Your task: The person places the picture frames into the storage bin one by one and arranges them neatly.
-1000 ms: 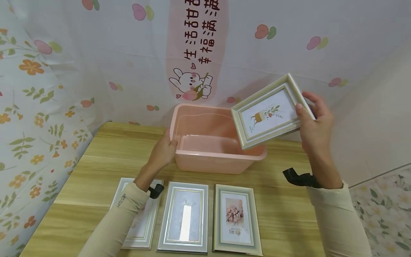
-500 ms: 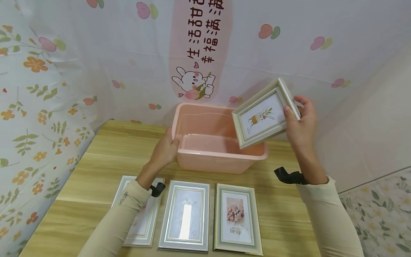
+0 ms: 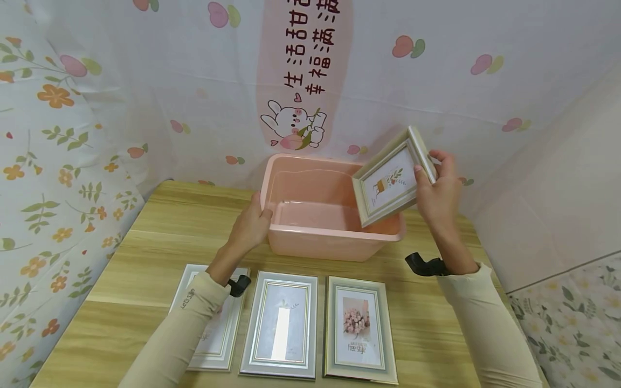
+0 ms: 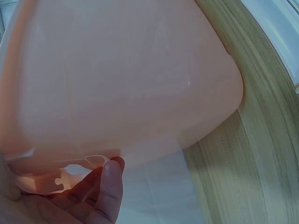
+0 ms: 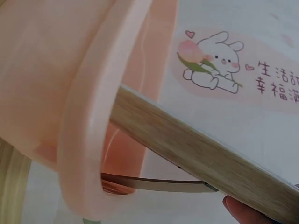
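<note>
While left hand (image 3: 249, 223) fingers clasp pink tub (image 3: 310, 237) rim, right hand (image 3: 439, 191) fingers pinch tilted frame (image 3: 388, 180) edge.

You have a light wooden table (image 3: 160, 237) under everything. On its far middle sits a pink plastic tub (image 3: 320, 237). Along the near edge lie three picture frames in a row, flat and face up: the left frame (image 3: 213, 334), the middle frame (image 3: 281, 326) and the right frame (image 3: 359, 330).
</note>
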A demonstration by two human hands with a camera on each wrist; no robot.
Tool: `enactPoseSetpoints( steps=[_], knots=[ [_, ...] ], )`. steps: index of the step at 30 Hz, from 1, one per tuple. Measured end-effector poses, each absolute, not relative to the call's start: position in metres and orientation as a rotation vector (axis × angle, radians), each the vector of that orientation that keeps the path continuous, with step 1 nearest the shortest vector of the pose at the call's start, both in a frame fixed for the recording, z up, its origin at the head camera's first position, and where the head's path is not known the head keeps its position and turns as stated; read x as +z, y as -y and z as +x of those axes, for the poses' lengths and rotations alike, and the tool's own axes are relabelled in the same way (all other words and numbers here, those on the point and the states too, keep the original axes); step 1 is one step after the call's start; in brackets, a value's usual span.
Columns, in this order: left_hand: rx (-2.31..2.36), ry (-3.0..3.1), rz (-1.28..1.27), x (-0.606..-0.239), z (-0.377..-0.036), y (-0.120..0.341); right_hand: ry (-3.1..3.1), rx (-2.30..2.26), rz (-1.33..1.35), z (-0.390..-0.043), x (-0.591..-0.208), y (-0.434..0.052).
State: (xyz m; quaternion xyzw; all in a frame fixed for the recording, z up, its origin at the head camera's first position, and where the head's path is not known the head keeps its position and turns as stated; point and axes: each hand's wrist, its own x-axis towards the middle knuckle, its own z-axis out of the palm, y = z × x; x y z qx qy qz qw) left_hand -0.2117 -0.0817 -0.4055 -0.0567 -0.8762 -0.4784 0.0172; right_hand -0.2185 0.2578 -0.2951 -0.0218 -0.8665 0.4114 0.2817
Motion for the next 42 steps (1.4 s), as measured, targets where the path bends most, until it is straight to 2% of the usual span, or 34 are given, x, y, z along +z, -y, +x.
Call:
enactPoseSetpoints(
  steps=[22, 42],
  knots=[
    [-1.502, 2.724, -0.188, -0.405, -0.211, 0.081, 2.353, 0.872, 0.015, -0.232, -0.324, -0.258],
    [-1.495, 2.724, -0.188, -0.404, -0.210, 0.080, 2.378, 0.856, -0.011, -0.237, -0.357, -0.252]
  ],
)
